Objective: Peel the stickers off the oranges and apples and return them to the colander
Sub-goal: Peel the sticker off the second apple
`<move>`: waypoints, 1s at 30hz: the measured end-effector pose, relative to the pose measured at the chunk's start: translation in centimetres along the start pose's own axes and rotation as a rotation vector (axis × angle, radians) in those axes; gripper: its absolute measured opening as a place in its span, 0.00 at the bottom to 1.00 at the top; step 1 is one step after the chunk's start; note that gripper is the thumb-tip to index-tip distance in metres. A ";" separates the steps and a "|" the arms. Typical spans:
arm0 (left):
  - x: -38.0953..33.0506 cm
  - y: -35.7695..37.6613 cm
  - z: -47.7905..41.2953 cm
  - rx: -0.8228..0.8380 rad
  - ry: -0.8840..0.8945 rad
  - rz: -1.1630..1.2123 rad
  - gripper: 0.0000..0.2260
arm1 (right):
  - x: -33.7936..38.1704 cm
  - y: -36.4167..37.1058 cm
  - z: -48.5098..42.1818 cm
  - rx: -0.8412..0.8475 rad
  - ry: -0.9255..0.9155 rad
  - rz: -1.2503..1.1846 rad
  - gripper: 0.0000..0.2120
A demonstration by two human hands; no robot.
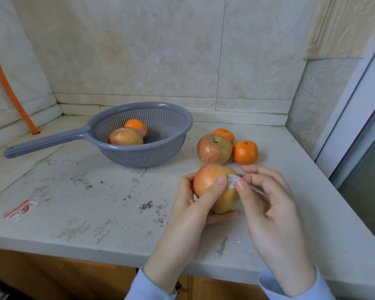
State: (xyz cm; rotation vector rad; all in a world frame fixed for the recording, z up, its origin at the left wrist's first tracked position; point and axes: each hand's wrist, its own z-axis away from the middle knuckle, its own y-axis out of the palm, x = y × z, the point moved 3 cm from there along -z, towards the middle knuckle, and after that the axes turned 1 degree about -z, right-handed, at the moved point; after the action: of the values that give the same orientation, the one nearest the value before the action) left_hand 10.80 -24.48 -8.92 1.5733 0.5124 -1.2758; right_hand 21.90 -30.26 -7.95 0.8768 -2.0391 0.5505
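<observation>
- My left hand (195,208) holds the apple (210,187) just over the bench (95,224), near the front edge. My fingers curl round it, and my thumb presses the skin right beside the sticker (232,181).
- My right hand (268,202) pinches the sticker between thumb and finger. One edge is lifted off the skin and the other edge is on the apple.
- The colander (143,155) sits on the bench behind my hands, a little to the left, with its handle pointing left.
- Inside it are a second apple (125,137) and a small orange (135,125), touching each other. There is a pale spot on the small orange that may be a sticker, but it is too tiny for me to be sure.
- To the right of the colander, a third apple (213,149) sits on the bench with the back orange (224,135) and the front orange (245,152) right beside it. I see no stickers on the sides facing me.
- A red and white label (20,210) lies flat on the bench far to the left.
- I think I am about in the middle of the job. This sticker has to come all the way off. Then this apple and the three fruits on the bench need to go back in the colander.
</observation>
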 end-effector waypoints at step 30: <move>0.2 -0.1 -0.2 -0.023 0.030 -0.075 0.25 | -0.3 -0.7 0.3 0.032 0.022 0.008 0.10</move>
State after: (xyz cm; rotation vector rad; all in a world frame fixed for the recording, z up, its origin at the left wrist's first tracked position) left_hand 10.91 -24.36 -9.17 1.5685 0.6082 -1.2997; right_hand 22.40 -30.79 -8.25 0.8783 -2.0199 0.5960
